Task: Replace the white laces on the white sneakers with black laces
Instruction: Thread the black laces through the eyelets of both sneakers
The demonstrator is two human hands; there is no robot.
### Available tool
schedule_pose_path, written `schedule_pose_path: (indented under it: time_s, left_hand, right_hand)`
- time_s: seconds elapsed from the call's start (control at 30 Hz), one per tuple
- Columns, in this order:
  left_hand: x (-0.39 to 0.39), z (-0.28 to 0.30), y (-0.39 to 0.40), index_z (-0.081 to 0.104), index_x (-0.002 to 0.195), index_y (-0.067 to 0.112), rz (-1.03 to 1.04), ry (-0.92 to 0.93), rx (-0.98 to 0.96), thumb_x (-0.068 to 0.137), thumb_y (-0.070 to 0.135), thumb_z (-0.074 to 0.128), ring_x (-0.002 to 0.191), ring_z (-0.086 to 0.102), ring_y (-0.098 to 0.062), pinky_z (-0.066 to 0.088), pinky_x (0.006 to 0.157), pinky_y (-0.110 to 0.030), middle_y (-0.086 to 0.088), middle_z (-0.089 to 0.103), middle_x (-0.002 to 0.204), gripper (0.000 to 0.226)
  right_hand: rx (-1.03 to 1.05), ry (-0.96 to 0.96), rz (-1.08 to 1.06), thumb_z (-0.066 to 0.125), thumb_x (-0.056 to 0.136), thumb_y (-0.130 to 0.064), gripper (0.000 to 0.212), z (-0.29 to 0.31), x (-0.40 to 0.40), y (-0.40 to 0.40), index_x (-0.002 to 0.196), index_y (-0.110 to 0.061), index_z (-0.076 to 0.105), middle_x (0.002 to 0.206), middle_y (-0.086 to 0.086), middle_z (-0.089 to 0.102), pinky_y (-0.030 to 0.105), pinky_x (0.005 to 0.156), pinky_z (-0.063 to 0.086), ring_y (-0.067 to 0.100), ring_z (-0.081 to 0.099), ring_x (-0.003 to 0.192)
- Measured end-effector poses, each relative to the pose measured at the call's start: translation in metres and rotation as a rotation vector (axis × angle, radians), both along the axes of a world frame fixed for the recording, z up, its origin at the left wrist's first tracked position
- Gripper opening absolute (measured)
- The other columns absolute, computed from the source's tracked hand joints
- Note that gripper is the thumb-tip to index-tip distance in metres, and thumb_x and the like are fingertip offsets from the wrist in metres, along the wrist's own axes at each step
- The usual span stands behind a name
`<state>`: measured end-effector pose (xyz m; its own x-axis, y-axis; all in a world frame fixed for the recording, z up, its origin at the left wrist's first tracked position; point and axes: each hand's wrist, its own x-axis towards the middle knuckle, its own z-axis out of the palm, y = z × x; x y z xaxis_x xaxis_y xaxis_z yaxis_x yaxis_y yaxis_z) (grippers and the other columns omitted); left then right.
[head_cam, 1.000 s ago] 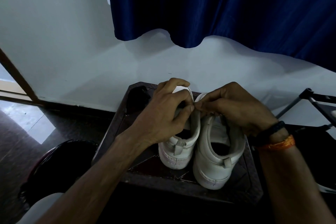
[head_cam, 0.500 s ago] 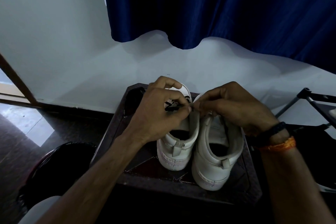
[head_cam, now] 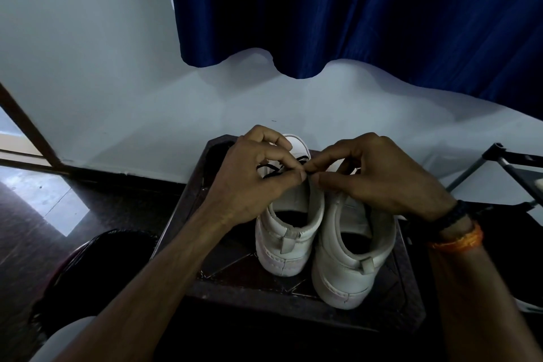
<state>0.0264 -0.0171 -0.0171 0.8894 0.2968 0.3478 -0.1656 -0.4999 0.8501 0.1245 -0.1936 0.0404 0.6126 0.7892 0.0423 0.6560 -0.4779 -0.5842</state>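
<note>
Home room, blue curtain (head_cam: 367,15) on pale wall (head_cam: 88,53), dark polished floor (head_cam: 26,232), wooden door frame (head_cam: 26,123)

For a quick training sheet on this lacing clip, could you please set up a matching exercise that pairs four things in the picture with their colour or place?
Things:
1. curtain
2. lace
3. left sneaker
4. wrist thread

Descriptions:
A. orange, on the right arm
B. white, standing on the dark tray, heel toward the camera
C. deep blue, hanging against the wall
D. black, pinched between the left hand and the right hand

Pairs: 1-C, 2-D, 3-B, 4-A
</note>
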Motion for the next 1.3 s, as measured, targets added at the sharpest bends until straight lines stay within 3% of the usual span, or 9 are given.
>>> schedule_pose_path:
  time_s: [0.17, 0.3, 0.47, 0.77, 0.87, 0.97, 1.03, 1.17, 1.3]
  left_hand:
    - [0.001, 0.000, 0.003, 0.081, 0.080, 0.027, -0.024, 0.004, -0.061, 0.075, 0.029, 0.081, 0.109, 0.061, -0.006, 0.048, 0.094, -0.032, 0.013, 0.062, 0.107, 0.005]
    - [-0.002, 0.000, 0.002, 0.080, 0.085, 0.027, 0.008, -0.070, 0.180, 0.076, 0.028, 0.079, 0.111, 0.053, -0.008, 0.040, 0.092, -0.017, 0.018, 0.061, 0.109, 0.009]
    - [0.003, -0.004, -0.001, 0.078, 0.091, 0.019, 0.065, -0.259, 0.500, 0.077, 0.026, 0.080, 0.095, 0.055, -0.014, 0.039, 0.086, -0.029, 0.010, 0.070, 0.096, 0.016]
    - [0.003, -0.006, 0.001, 0.081, 0.093, 0.015, 0.055, -0.324, 0.490, 0.083, 0.015, 0.077, 0.076, 0.055, -0.012, 0.041, 0.074, -0.019, 0.006, 0.074, 0.087, 0.010]
    - [0.002, -0.004, -0.001, 0.081, 0.092, 0.016, 0.051, -0.312, 0.492, 0.083, 0.016, 0.077, 0.072, 0.055, -0.014, 0.042, 0.069, -0.023, 0.008, 0.074, 0.082, 0.010]
    - [0.001, -0.001, -0.004, 0.081, 0.088, 0.017, 0.047, -0.314, 0.524, 0.081, 0.014, 0.078, 0.070, 0.047, -0.010, 0.039, 0.068, -0.021, 0.014, 0.066, 0.075, 0.008]
    - [0.003, -0.003, -0.004, 0.081, 0.089, 0.017, 0.013, -0.292, 0.563, 0.083, 0.016, 0.073, 0.073, 0.049, -0.015, 0.041, 0.068, -0.027, 0.009, 0.068, 0.075, 0.010]
    - [0.007, -0.009, -0.004, 0.080, 0.089, 0.017, -0.063, -0.203, 0.603, 0.083, 0.026, 0.059, 0.080, 0.052, -0.020, 0.050, 0.064, -0.043, 0.003, 0.062, 0.078, 0.023]
    - [0.006, -0.009, -0.006, 0.080, 0.090, 0.020, -0.036, -0.165, 0.590, 0.082, 0.035, 0.054, 0.082, 0.052, -0.018, 0.052, 0.060, -0.044, 0.007, 0.060, 0.080, 0.031]
  right_hand:
    - [0.042, -0.045, -0.025, 0.076, 0.086, -0.034, 0.006, -0.003, 0.000, 0.002, 0.090, -0.037, 0.080, 0.091, -0.020, 0.075, 0.008, 0.069, 0.046, -0.002, 0.067, 0.071]
    - [0.037, -0.071, -0.032, 0.076, 0.087, -0.033, 0.006, -0.002, 0.000, 0.003, 0.088, -0.037, 0.080, 0.088, -0.021, 0.075, 0.010, 0.068, 0.046, -0.002, 0.067, 0.072]
    - [0.069, -0.052, -0.078, 0.078, 0.086, -0.029, 0.007, -0.005, 0.000, 0.005, 0.085, -0.035, 0.081, 0.076, -0.024, 0.073, 0.007, 0.065, 0.043, -0.003, 0.066, 0.071]
    - [0.076, 0.064, -0.109, 0.085, 0.078, -0.025, 0.013, 0.000, -0.003, 0.002, 0.087, -0.033, 0.079, 0.080, -0.016, 0.076, 0.014, 0.070, 0.051, 0.000, 0.070, 0.077]
    - [0.055, -0.001, -0.210, 0.088, 0.070, -0.036, 0.025, -0.001, -0.005, 0.001, 0.089, -0.032, 0.073, 0.076, -0.014, 0.074, 0.019, 0.066, 0.049, 0.002, 0.069, 0.074]
    - [-0.042, -0.078, -0.296, 0.083, 0.071, -0.047, 0.018, -0.001, -0.007, 0.000, 0.079, -0.032, 0.077, 0.058, -0.020, 0.065, 0.022, 0.063, 0.045, 0.002, 0.062, 0.068]
    - [-0.073, -0.030, -0.307, 0.079, 0.077, -0.045, 0.013, -0.002, -0.006, -0.001, 0.076, -0.032, 0.080, 0.049, -0.024, 0.059, 0.017, 0.059, 0.039, 0.000, 0.056, 0.060]
    - [-0.052, 0.075, -0.301, 0.079, 0.082, -0.041, 0.011, -0.004, -0.004, 0.000, 0.081, -0.031, 0.081, 0.065, -0.015, 0.068, 0.012, 0.056, 0.035, -0.011, 0.052, 0.049]
    - [-0.047, 0.119, -0.317, 0.080, 0.081, -0.041, 0.014, -0.006, -0.001, 0.000, 0.075, -0.028, 0.080, 0.059, -0.018, 0.066, 0.012, 0.055, 0.036, -0.011, 0.053, 0.048]
